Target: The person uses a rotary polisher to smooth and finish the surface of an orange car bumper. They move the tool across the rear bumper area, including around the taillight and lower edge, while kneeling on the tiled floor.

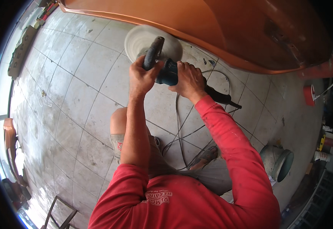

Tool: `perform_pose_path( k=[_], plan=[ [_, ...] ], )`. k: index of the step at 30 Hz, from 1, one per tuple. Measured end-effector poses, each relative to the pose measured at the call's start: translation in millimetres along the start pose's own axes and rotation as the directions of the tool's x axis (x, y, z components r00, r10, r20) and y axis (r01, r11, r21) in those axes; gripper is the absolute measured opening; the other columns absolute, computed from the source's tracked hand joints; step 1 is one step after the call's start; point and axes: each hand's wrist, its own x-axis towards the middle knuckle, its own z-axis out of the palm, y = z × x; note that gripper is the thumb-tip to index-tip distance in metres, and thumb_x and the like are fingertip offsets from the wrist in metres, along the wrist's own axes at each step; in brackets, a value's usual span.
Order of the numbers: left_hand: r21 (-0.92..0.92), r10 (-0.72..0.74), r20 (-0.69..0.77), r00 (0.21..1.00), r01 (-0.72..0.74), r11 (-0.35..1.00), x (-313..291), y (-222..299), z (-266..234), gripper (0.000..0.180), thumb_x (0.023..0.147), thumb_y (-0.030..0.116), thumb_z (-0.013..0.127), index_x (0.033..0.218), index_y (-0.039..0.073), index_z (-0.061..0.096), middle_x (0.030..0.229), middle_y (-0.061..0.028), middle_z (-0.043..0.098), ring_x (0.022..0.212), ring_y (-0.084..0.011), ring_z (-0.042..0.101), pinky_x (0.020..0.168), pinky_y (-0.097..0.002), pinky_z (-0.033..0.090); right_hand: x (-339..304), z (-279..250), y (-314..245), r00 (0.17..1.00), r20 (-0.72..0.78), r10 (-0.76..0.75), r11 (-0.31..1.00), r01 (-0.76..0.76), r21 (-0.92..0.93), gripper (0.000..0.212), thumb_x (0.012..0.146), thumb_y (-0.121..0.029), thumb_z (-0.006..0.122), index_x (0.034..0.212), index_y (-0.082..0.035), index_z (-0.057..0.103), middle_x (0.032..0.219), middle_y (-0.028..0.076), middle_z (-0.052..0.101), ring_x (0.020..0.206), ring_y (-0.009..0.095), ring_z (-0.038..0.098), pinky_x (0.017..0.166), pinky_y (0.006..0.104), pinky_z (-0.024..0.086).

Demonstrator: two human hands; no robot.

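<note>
A power polisher (169,72) with a teal and black body is in both my hands. My left hand (142,75) wraps round its black loop handle near the head. Farther back, my right hand (189,79) grips the body from above. A large pale round polishing pad (137,41) sits on the tool's far end, its surface smeared as if spinning. The pad lies close to the lower edge of a glossy orange car body panel (220,32); I cannot tell whether they touch.
A black power cord (178,122) loops across the grey tiled floor (78,91), passing my sandalled foot (204,157). At right stand a metal bucket (275,162) and a red container (309,95). A metal frame (57,213) is at lower left; an orange-brown part (10,141) leans at the left.
</note>
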Motion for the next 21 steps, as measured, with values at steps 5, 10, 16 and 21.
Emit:
perform_pose_path(
  k=[5,10,16,21],
  plan=[
    [0.009,-0.079,0.005,0.997,0.079,0.997,-1.6,13.6,-2.1,0.028,0.09,0.019,0.089,0.103,-0.002,0.076,0.08,-0.002,0.071,0.074,-0.0092,0.062,0.069,-0.0304,0.054,6.3,-33.1,0.9,0.997,0.079,0.006,0.997,0.0,-0.079,0.099,0.068,-0.041,0.101,0.148,-0.002,0.057,0.132,0.015,0.069,0.125,0.034,0.067,0.108,0.048,0.05],
    [-0.228,-0.092,0.178,0.98,0.132,0.965,-26.8,-0.7,54.9,0.022,0.092,0.012,0.085,0.099,-0.002,0.071,0.08,-0.0007,0.069,0.076,-0.0084,0.061,0.069,-0.0297,0.054,-45.3,-60.2,45.4,0.986,0.114,0.121,0.98,-0.101,-0.173,0.101,0.066,-0.036,0.103,0.15,-0.005,0.057,0.14,0.014,0.068,0.132,0.034,0.065,0.115,0.0496,0.048],
    [-0.2,-0.058,0.418,0.906,0.154,0.968,-50.9,-4.8,91.5,0.029,0.092,0.016,0.087,0.108,-0.002,0.072,0.084,-0.0001,0.067,0.079,-0.0093,0.061,0.072,-0.0314,0.054,-104.4,-67.7,57.6,0.924,0.176,0.34,0.928,-0.299,-0.221,0.106,0.063,-0.036,0.105,0.151,-0.005,0.056,0.143,0.015,0.068,0.137,0.035,0.063,0.117,0.0506,0.048],
    [-0.197,-0.073,0.393,0.917,0.162,0.967,-43.5,-8.9,78.7,0.026,0.091,0.015,0.086,0.106,-0.001,0.073,0.081,0.0005,0.067,0.076,-0.0078,0.058,0.068,-0.0289,0.051,-97.5,-55.5,49.5,0.926,0.159,0.343,0.932,-0.313,-0.184,0.106,0.063,-0.038,0.105,0.151,-0.005,0.056,0.141,0.015,0.068,0.137,0.034,0.063,0.115,0.0502,0.048]
  ],
)
